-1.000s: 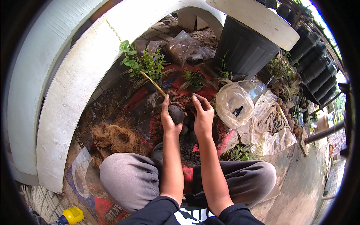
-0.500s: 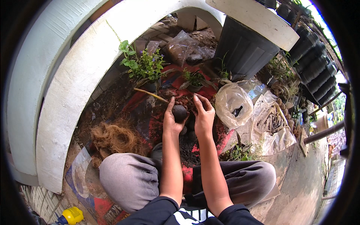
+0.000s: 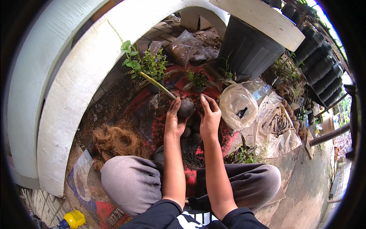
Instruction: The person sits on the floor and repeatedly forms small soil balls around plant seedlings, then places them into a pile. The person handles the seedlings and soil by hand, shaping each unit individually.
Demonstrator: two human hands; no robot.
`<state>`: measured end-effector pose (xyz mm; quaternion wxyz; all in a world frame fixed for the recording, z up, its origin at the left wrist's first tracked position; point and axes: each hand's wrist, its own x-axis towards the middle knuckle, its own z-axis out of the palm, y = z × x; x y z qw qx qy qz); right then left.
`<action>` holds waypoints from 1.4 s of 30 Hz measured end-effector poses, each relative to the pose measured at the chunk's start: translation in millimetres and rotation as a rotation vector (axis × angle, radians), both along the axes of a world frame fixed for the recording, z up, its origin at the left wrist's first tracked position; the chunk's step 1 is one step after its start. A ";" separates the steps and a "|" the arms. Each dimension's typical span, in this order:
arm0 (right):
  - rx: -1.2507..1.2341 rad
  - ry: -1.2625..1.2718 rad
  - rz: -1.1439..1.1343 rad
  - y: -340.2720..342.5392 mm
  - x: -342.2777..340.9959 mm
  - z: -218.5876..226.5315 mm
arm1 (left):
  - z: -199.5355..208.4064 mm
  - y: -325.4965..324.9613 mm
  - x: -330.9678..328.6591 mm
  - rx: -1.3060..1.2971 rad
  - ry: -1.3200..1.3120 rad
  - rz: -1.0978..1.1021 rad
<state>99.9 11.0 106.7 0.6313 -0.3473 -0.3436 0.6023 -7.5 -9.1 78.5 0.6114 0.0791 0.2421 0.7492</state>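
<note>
**Dark ball in my left hand, lettering at the near edge**

My left hand [image 3: 174,121] cups a dark round ball [image 3: 186,108] in front of me, between my hands; a yellow-green stalk [image 3: 158,84] slants from it to the far left. My right hand [image 3: 210,117] is half-curled just right of the ball; I cannot tell whether it pinches anything. Cut-off white print marks my dark shirt [image 3: 167,217]. Partly hidden lettering runs along the red-and-blue sheet [image 3: 103,208], near left.
</note>
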 end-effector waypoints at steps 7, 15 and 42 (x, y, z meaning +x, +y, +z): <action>0.064 -0.134 -0.011 -4.3 -5.3 5.4 | -5.7 0.7 2.1 -0.145 -0.240 -0.008; 0.113 -0.280 0.077 -5.9 -3.1 7.6 | 10.1 -0.5 -6.3 0.033 -0.119 0.056; 0.203 -0.335 0.043 -16.2 -5.2 33.5 | 24.1 -7.3 -3.1 0.009 0.099 0.112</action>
